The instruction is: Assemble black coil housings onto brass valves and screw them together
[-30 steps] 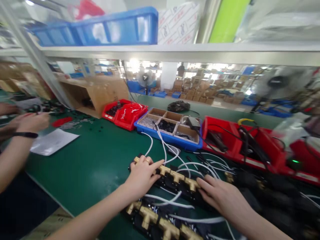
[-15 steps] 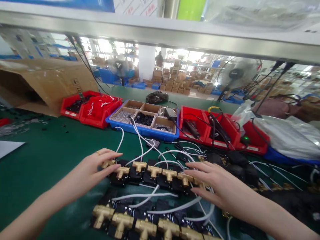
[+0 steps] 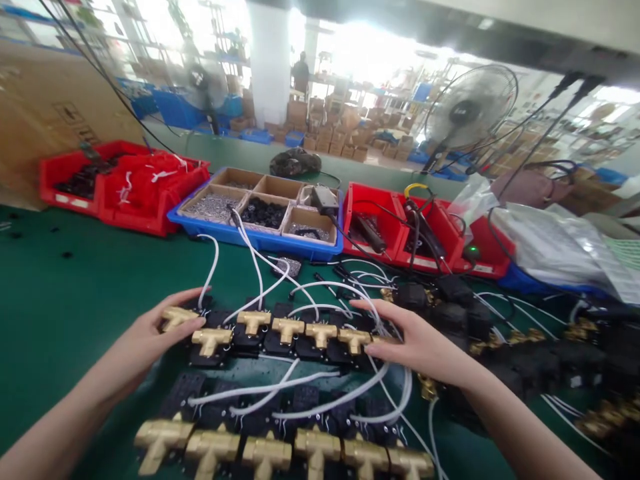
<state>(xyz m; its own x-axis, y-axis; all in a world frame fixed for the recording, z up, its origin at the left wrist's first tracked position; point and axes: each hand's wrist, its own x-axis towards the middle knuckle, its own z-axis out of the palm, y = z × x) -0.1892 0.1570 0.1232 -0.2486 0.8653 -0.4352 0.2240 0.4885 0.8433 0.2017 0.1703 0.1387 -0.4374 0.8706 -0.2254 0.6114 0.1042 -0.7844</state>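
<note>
A row of black valve bodies with brass T-fittings (image 3: 287, 330) and white wires lies across the green mat. My left hand (image 3: 150, 337) pinches the brass fitting at the row's left end (image 3: 173, 317) between thumb and fingers. My right hand (image 3: 415, 343) presses on the row's right end, thumb and fingers closed around the last brass fitting (image 3: 377, 341). A second row of the same brass-and-black valves (image 3: 280, 450) lies nearer to me, below both hands.
Behind the rows stand a blue tray of cardboard compartments with small parts (image 3: 260, 213), red bins at the left (image 3: 125, 183) and red bins with tools at the right (image 3: 415, 230). More black valves (image 3: 525, 353) pile up right. A fan (image 3: 467, 110) stands behind.
The view has tilted down and shifted right. My hands have spread apart to the two ends of the far valve row and now grip them.
</note>
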